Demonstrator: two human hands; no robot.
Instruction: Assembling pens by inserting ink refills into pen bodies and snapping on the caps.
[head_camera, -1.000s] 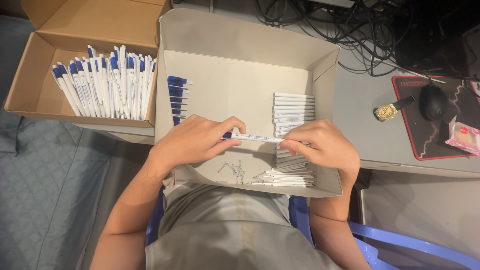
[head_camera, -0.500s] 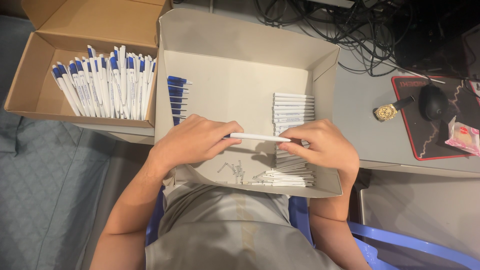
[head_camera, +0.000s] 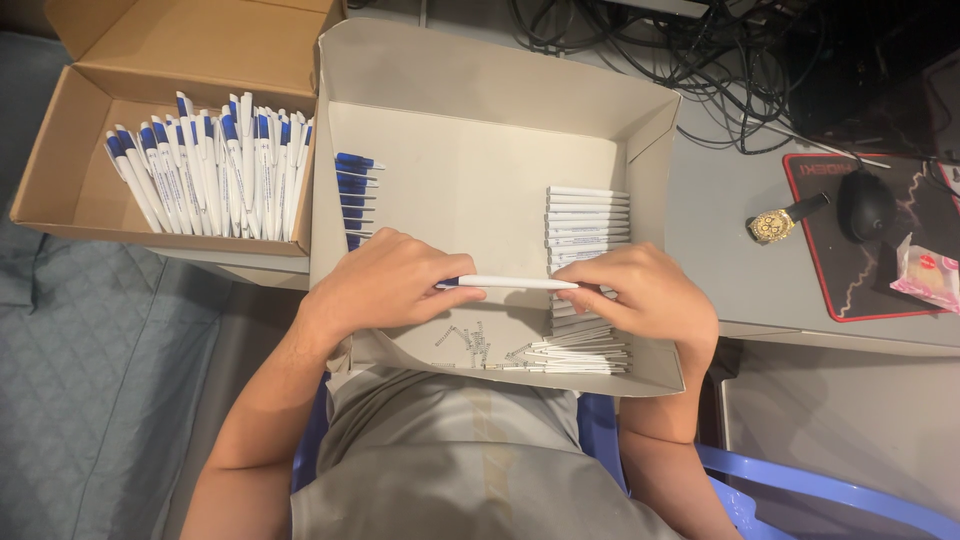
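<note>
Both hands over shallow white cardboard tray, sharing 1 slim white plastic pen barrel held level between them. Left hand grip clenched around the barrel's left end, where a bit of dark blue shows at the fingertips. Right hand grip pinches the barrel's right end, fingers curled down over it. Barrel hangs just above the tray floor, roughly mid-tray, near the front wall.

Directly under and beyond the right grip: neat stack of white pen barrels, lying parallel. Below the right grip, nearer the body: looser pile of thin white tubes along the front wall. Between the 2 grips and slightly toward the body: scatter of small metal springs. Beyond the left grip: column of dark blue pen clip parts against the tray's left wall.

Far left of the left grip: brown cardboard box with a row of finished white-and-blue pens. Far right of the right grip, on the grey tabletop: gold wristwatch, black computer mouse on a black red-edged mouse pad.
</note>
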